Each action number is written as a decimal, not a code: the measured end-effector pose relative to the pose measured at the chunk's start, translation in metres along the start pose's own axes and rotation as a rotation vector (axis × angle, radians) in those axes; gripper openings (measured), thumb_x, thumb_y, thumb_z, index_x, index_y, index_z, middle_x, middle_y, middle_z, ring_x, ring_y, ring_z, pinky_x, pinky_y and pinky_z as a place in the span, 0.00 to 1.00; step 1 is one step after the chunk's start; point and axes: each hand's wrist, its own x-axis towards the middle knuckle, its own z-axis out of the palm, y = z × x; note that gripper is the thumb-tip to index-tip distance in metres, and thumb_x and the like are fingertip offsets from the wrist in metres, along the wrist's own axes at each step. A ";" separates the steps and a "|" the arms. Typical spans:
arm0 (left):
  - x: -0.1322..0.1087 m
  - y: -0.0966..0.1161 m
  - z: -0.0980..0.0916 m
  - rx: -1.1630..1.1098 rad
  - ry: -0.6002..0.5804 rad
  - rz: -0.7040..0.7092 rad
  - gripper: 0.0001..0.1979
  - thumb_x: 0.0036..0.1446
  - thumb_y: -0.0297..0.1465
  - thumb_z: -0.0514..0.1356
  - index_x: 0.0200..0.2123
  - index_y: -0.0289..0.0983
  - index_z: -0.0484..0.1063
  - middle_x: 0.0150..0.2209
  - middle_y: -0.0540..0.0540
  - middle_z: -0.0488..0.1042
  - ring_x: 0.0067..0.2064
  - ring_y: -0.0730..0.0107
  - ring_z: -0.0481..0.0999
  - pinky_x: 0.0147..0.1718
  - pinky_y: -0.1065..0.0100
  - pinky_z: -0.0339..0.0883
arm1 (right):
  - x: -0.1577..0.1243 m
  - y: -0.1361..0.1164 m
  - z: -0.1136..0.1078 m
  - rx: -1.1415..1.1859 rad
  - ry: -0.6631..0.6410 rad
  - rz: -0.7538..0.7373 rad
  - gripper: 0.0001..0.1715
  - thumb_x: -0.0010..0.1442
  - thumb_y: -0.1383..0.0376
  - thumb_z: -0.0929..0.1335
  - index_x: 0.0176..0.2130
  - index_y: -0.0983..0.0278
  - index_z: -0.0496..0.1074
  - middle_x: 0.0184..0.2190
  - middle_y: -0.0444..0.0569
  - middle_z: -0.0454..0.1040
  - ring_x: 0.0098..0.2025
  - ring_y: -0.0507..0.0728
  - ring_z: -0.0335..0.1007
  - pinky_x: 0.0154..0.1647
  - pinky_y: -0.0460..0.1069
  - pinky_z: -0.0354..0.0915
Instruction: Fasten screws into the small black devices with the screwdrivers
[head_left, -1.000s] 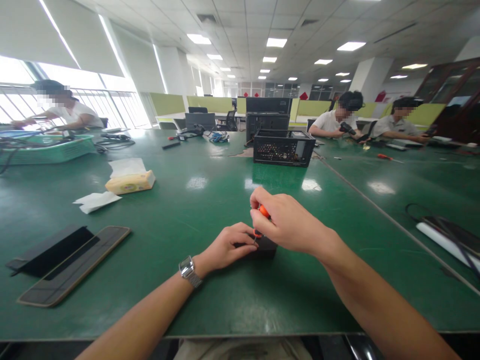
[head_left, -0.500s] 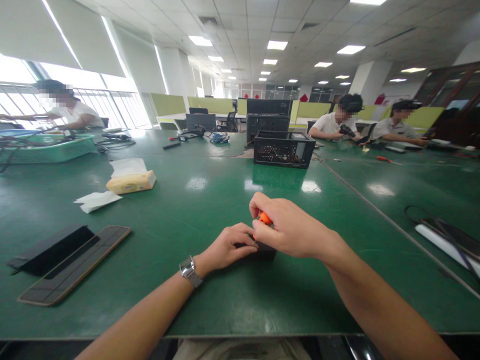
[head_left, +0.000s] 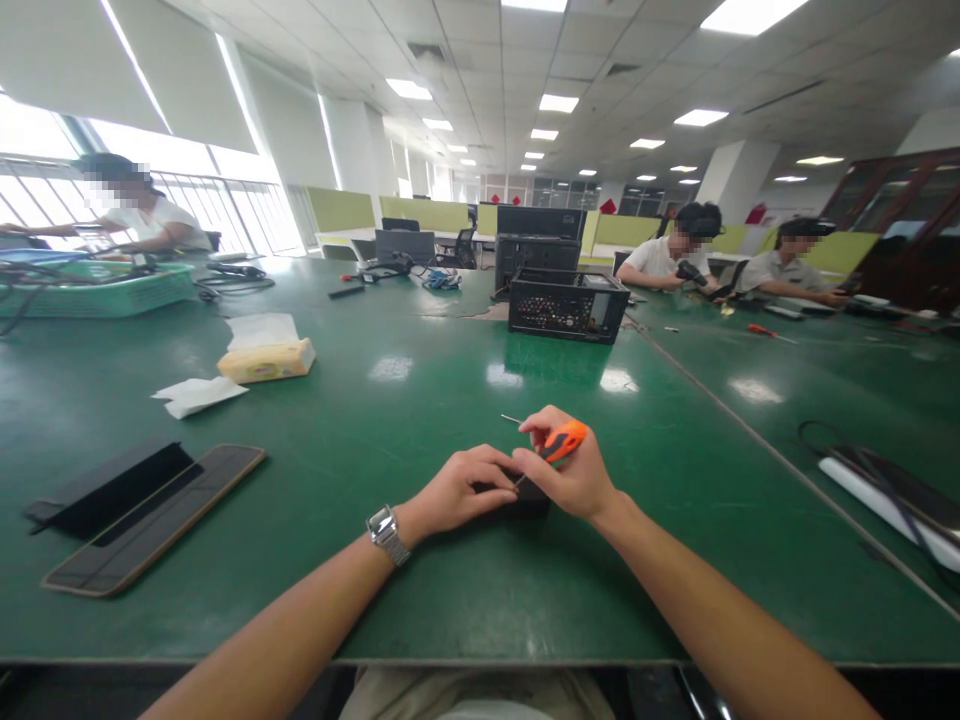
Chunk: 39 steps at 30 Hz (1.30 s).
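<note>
My right hand (head_left: 574,470) is closed around an orange-and-black screwdriver (head_left: 564,441), whose thin metal shaft points up and to the left, away from the work. In front of me on the green table lies a small dark box-like part (head_left: 531,500), mostly covered by my hands. My left hand (head_left: 461,490), with a metal-band watch (head_left: 387,534) at the wrist, grips this dark part from its left side. At the left fingertips a small thin bit shows beside my right thumb, too small to name.
An open black folding case (head_left: 157,520) lies left, with a tissue pack (head_left: 268,360) and loose tissue (head_left: 201,396) behind it. Farther back stand a black computer case (head_left: 568,306) and a green basket (head_left: 120,290). A white power strip (head_left: 889,512) lies right. Co-workers sit across the table.
My right hand has turned and lowered, swinging the screwdriver so its handle and shaft now show, tip off the dark part. The left hand stays in place.
</note>
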 end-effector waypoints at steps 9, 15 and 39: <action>0.001 0.001 0.001 -0.020 0.000 -0.010 0.07 0.57 0.33 0.63 0.35 0.36 0.79 0.43 0.42 0.77 0.43 0.68 0.75 0.45 0.68 0.67 | -0.013 0.018 0.004 0.205 0.086 -0.007 0.12 0.55 0.59 0.70 0.38 0.62 0.69 0.23 0.39 0.58 0.24 0.50 0.54 0.26 0.47 0.55; 0.001 -0.003 -0.001 -0.055 -0.007 -0.038 0.11 0.57 0.36 0.63 0.38 0.34 0.78 0.44 0.40 0.76 0.45 0.65 0.75 0.47 0.67 0.67 | -0.015 0.032 0.005 0.368 0.288 0.002 0.14 0.53 0.60 0.71 0.39 0.60 0.68 0.22 0.38 0.58 0.22 0.49 0.52 0.21 0.45 0.52; -0.003 -0.014 -0.002 -0.156 -0.070 -0.295 0.20 0.52 0.39 0.66 0.46 0.33 0.75 0.40 0.47 0.78 0.41 0.67 0.75 0.42 0.72 0.65 | -0.021 0.030 0.026 -0.006 -0.137 -0.033 0.15 0.60 0.65 0.65 0.22 0.64 0.67 0.19 0.42 0.67 0.21 0.49 0.60 0.24 0.45 0.56</action>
